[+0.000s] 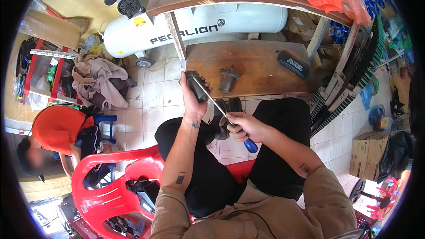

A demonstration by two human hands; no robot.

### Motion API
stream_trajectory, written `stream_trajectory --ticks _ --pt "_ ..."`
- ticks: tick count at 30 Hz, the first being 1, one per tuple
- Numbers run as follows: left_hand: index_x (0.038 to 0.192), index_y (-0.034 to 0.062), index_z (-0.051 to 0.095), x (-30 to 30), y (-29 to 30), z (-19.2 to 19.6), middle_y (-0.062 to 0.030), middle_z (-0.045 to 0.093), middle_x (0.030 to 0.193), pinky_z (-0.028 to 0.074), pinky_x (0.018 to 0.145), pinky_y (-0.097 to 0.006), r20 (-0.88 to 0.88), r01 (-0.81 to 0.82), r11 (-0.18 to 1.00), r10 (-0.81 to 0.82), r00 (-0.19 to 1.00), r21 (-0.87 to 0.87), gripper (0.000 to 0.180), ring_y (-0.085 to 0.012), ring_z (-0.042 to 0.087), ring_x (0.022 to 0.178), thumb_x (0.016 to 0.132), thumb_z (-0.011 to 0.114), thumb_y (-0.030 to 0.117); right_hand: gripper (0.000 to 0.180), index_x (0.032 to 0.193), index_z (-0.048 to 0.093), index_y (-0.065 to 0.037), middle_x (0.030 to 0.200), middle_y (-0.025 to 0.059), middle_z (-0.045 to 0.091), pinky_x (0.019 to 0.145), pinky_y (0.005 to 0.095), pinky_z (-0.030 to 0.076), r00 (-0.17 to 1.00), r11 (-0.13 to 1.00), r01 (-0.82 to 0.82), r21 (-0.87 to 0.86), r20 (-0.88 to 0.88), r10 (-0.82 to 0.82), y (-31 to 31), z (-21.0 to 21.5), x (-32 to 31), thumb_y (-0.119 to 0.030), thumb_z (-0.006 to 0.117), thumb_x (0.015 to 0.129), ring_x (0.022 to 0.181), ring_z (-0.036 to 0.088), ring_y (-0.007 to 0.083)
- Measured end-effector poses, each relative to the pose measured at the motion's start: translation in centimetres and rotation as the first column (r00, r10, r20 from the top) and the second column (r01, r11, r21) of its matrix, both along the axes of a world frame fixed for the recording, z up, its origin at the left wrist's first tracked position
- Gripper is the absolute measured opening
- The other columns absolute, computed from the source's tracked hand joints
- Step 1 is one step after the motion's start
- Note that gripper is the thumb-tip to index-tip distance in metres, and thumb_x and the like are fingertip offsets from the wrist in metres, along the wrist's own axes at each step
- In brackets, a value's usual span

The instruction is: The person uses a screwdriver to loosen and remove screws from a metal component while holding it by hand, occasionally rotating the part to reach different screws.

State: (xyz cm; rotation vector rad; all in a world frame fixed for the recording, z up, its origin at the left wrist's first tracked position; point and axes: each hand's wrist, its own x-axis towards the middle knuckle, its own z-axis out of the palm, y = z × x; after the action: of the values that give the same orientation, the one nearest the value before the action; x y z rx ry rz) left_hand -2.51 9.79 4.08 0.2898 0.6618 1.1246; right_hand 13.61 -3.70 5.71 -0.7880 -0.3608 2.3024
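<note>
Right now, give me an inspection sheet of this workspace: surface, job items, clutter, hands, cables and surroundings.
Surface: low brown wooden shelf, worn finish.
Job items: dark metal cylinder and blue-handled screwdriver, both in hand; second metal part on the shelf.
Clutter: black case on the shelf; crumpled cloth at left.
Hands: left holds the cylinder; right grips the screwdriver.
Cables: thin dark cord across the shirt.
Surroundings: white tank behind; red chair and seated person in orange at left.

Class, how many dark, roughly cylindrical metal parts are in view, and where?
2: one metal part in the left hand, another metal part on the low wooden surface. More may be hidden.
</note>
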Motion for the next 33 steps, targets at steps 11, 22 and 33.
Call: stream_trajectory --ticks 11,22,33 --pt "0.102 0.0115 0.052 1.3 -0.4 -1.1 -0.0059 0.056 0.081 0.050 0.063 -0.033 -0.283 -0.072 0.993 0.097 0.954 0.097 0.044 -0.0174 0.058 0.069 0.096 0.052 0.055 0.030 0.097 0.057 -0.007 0.057 -0.0062 0.031 0.039 0.0248 0.023 0.894 0.993 0.038 0.116 0.440 -0.085 -0.3 1.5 0.2 -0.032 0.043 0.106 0.044 0.031 0.0060" --pt "0.139 0.0108 0.030 2.2 -1.1 -2.3 -0.0082 0.050 0.126 0.050 0.082 -0.033 -0.363 -0.145 0.981 0.182 0.914 0.126 0.064 -0.0179 0.056 0.106 0.097 0.055 0.051 0.027 0.099 0.059 -0.003 0.083 0.0207 0.066 0.072 0.0515 0.050 -0.143 0.742 -0.452 0.496 0.780 -0.609 0.1 -0.3 0.2 -0.025 0.043 0.101 0.080 0.065 0.0410" --pt "0.139 0.0164 0.033 2.5 -1.9 -1.4 -0.0066 0.046 0.134 0.048 0.095 -0.039 -0.283 -0.132 0.988 0.149 0.947 0.081 0.056 -0.0221 0.051 0.120 0.098 0.050 0.051 0.021 0.093 0.067 -0.005 0.073 0.0084 0.068 0.068 0.0414 0.050 -0.070 0.751 -0.373 0.545 0.791 -0.608 0.7 0.4 3.7 -0.024 0.058 0.095 0.074 0.067 0.0299"
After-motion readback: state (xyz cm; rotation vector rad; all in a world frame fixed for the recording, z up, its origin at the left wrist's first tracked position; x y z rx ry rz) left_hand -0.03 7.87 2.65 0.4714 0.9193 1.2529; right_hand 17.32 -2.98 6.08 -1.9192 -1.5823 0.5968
